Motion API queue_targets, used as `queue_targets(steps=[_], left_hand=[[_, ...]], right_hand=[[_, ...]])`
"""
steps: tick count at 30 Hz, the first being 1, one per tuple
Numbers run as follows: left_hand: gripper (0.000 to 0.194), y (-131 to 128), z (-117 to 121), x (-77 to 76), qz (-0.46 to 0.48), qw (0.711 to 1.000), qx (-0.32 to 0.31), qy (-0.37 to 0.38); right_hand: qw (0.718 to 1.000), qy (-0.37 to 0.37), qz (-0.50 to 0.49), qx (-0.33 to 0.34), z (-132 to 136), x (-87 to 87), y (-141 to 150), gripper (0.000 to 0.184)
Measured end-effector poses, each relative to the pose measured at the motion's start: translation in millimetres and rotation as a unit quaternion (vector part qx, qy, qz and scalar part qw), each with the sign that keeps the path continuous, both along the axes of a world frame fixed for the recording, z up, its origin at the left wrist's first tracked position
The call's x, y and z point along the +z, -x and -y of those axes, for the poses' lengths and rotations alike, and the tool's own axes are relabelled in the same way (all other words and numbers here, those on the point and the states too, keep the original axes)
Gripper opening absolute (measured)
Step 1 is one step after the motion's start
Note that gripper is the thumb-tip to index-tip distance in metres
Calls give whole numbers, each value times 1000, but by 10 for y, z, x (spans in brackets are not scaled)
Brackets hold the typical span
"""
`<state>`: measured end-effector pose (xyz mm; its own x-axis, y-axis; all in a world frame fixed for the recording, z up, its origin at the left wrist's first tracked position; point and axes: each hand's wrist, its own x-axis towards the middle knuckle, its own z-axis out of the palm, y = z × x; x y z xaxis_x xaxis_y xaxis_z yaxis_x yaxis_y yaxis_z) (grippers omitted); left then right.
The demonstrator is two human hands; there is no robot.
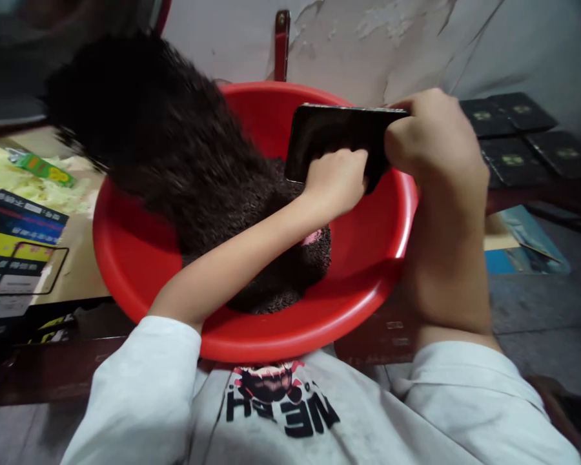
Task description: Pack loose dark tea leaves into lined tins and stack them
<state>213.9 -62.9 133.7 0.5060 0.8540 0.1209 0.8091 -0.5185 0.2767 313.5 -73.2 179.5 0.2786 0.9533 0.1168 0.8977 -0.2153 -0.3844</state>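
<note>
A big red plastic basin sits in front of me, holding a heap of small dark granules. Over its far right side I hold a flat black glossy plate, roughly phone-sized. My right hand grips its right end from above. My left hand is closed against its lower edge, the forearm crossing the basin. A dark blurred mass covers the basin's left side; I cannot tell what it is.
Several more black plates lie on a surface at the right. Printed cardboard packaging and pale shredded material lie at the left. A cracked wall stands behind. Blue and tan cardboard lies low at the right.
</note>
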Motion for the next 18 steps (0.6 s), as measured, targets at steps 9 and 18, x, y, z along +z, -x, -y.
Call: queue_targets(steps=[9, 18], left_hand=[[36, -94, 93, 134, -4, 997, -63, 51], [35, 126, 14, 46, -94, 984, -109, 102]], right_hand=[[999, -36, -2, 34, 171, -2, -189, 23], [996, 27, 5, 82, 89, -164, 27, 36]])
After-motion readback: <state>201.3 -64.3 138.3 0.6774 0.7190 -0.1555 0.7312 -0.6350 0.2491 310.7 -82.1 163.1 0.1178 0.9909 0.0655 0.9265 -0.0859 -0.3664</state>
